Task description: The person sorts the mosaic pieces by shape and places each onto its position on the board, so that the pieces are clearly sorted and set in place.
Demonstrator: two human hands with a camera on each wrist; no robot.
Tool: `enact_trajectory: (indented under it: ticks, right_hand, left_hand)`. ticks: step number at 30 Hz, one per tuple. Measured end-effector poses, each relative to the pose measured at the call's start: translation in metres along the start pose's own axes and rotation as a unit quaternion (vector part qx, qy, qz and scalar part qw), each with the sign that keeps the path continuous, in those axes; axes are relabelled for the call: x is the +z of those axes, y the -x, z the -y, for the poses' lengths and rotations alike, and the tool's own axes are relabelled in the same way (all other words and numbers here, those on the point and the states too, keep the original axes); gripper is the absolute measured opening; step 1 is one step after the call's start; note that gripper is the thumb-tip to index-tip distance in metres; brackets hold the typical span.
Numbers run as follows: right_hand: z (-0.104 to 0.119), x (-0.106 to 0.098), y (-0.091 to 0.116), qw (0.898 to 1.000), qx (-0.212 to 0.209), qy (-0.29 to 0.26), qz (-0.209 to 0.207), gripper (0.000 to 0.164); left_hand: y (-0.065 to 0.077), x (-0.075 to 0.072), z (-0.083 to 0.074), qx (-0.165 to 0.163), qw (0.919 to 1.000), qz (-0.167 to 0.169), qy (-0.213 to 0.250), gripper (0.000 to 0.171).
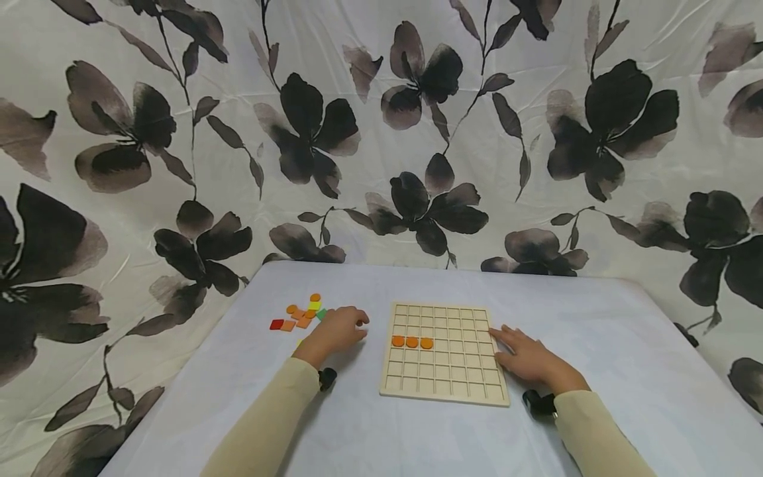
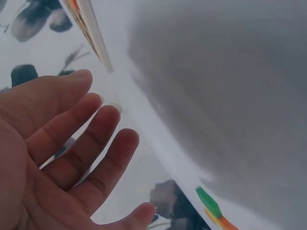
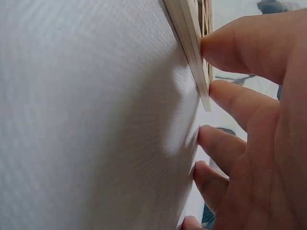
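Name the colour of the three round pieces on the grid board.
The three round pieces are orange, clearest in the head view.

A person's right hand (image 3: 264,124), palm side showing, touches a pale wooden board (image 3: 188,38): thumb and index fingertip rest against its edge, the index close to one corner. The other three fingertips meet the white tabletop (image 3: 62,96), where a soft grey shadow (image 3: 129,129) lies. Patterned fabric (image 3: 235,14) shows beyond.
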State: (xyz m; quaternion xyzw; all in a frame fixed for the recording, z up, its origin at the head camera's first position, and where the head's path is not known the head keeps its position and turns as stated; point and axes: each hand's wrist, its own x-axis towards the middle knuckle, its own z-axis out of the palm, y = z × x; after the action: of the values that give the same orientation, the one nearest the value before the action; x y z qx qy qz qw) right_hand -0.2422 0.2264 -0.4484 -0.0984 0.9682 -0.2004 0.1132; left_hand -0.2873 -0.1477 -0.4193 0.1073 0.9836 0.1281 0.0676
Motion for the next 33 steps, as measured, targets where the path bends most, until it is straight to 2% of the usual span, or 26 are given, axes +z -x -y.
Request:
enact_trajectory:
  ticks: [6, 12, 15, 24, 29, 33]
  right_hand:
    - [0.001, 0.0, 0.0, 1.0, 0.004, -0.001, -0.001, 0.058]
    - [0.001, 0.001, 0.001, 1.0, 0.006, -0.002, -0.001, 0.058]
    - [0.001, 0.001, 0.001, 1.0, 0.008, -0.003, -0.001, 0.057]
    - [0.0, 0.001, 0.0, 1.0, 0.003, 0.0, -0.006, 0.057]
    - [0.0, 0.0, 0.001, 1.0, -0.003, -0.004, -0.011, 0.056]
    - [-0.001, 0.001, 0.001, 1.0, 0.0, -0.01, -0.01, 0.056]
  left_hand:
    - [0.003, -0.003, 0.016, -0.025, 0.9995, 0.002, 0.016, 0.028]
    - [0.006, -0.007, 0.031, -0.033, 0.9993, -0.003, 0.02, 0.028]
    - [0.006, -0.01, 0.038, -0.032, 0.9994, -0.006, 0.011, 0.027]
    - [0.004, -0.014, 0.06, -0.059, 0.9982, -0.009, 0.003, 0.026]
    - [0.002, -0.016, 0.068, -0.06, 0.9977, -0.021, -0.022, 0.028]
    - [0.001, -0.017, 0.072, -0.071, 0.9969, -0.018, -0.029, 0.029]
